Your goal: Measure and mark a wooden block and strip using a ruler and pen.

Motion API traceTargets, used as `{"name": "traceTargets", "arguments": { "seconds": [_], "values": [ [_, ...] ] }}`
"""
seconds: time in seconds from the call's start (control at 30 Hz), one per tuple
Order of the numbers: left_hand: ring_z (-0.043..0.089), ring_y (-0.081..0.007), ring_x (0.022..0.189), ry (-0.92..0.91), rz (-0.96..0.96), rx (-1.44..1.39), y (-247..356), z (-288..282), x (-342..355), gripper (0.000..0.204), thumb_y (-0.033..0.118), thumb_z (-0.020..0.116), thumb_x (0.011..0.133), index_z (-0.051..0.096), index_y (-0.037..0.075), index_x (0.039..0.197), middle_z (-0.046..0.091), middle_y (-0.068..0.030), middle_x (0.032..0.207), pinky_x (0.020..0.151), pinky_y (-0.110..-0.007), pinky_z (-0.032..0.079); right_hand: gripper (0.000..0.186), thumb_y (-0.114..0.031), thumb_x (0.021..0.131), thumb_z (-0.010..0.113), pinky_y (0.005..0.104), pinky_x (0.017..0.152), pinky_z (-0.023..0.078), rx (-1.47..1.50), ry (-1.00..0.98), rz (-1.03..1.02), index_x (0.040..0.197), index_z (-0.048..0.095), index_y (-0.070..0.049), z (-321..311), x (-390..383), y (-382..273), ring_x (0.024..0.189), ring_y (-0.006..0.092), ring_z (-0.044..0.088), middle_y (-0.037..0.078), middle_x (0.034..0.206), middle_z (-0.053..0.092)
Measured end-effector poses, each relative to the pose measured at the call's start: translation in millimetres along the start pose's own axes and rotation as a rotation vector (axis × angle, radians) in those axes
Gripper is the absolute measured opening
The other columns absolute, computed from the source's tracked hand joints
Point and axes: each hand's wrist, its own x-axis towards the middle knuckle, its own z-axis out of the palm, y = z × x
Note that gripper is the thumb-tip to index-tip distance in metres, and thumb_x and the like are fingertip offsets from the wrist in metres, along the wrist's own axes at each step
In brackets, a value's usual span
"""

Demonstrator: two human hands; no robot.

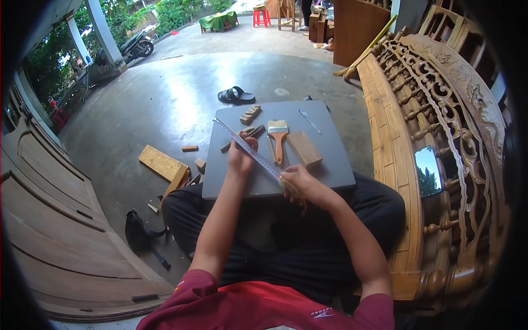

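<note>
A tape measure (pixel 267 166) is stretched slantwise over the small grey table (pixel 217 181), its pale blade pulled out toward the far left corner. My right hand (pixel 305 184) is closed round its yellowish case near the table's front edge. Partway along the blade, my left hand (pixel 242 158) grips it between thumb and fingers. Dark wooden pieces (pixel 256 131) lie just beyond my left fingers, partly hidden. Right of them rests a wide paintbrush (pixel 279 140) with a wooden handle, beside a rectangular wood block (pixel 304 149). Farther back are a notched wood piece (pixel 250 114) and a pen (pixel 309 121).
A carved wooden bench (pixel 379 137) runs along my right, with a phone-like reflective slab (pixel 428 170) on it. Wooden panels (pixel 66 231) lie at left. Wood offcuts (pixel 162 165), a black bag (pixel 142 232) and a black sandal (pixel 236 95) are on the floor.
</note>
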Motion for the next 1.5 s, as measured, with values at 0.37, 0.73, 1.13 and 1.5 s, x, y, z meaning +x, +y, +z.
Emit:
{"name": "traceTargets", "arguments": {
  "seconds": [0.37,0.73,1.13,1.5],
  "values": [
    [0.065,-0.0186,0.087,0.025,0.01,0.079,5.4,-8.3,6.8,0.033,0.034,0.04,0.118,0.06,0.008,0.125,0.066,-0.0033,0.102,0.087,-0.04,0.057,0.078,-0.06,0.102,0.06,0.0309,0.067,0.052,-0.008,-0.021,0.014,0.151,0.04,-0.003,0.0,-1.0,-3.6,0.083,0.0186,0.068,0.013,0.102,0.07],
    [0.064,-0.0159,0.088,-0.083,0.053,0.2,3.1,0.6,3.4,0.039,0.034,0.039,0.119,0.057,0.007,0.141,0.065,-0.001,0.102,0.088,-0.038,0.056,0.085,-0.063,0.1,0.066,0.0337,0.067,0.054,-0.015,-0.008,-0.001,0.151,0.039,-0.001,-1.3,0.9,-3.1,0.083,0.0186,0.07,0.012,0.098,0.071],
    [0.049,-0.0069,0.066,0.028,-0.011,0.58,-5.2,7.1,-2.6,0.044,0.039,0.042,0.118,0.058,0.007,0.144,0.058,0.0,0.096,0.061,-0.022,0.046,0.068,-0.044,0.087,0.082,0.0374,0.091,0.056,-0.397,0.646,-0.41,0.139,0.065,-0.005,-65.6,-53.4,-34.5,0.108,0.0255,0.067,0.017,0.115,0.066],
    [0.035,-0.007,0.043,-0.013,-0.045,0.644,-12.2,33.2,-13.6,0.055,0.054,0.03,0.117,0.056,0.006,0.113,0.05,-0.0002,0.074,0.036,-0.023,0.028,0.067,-0.042,0.087,0.078,0.0387,0.088,0.056,-0.458,0.845,-0.478,0.144,0.064,-0.009,-110.9,-105.8,-38.4,0.095,0.0223,0.066,0.01,0.099,0.064]
  ]
}}
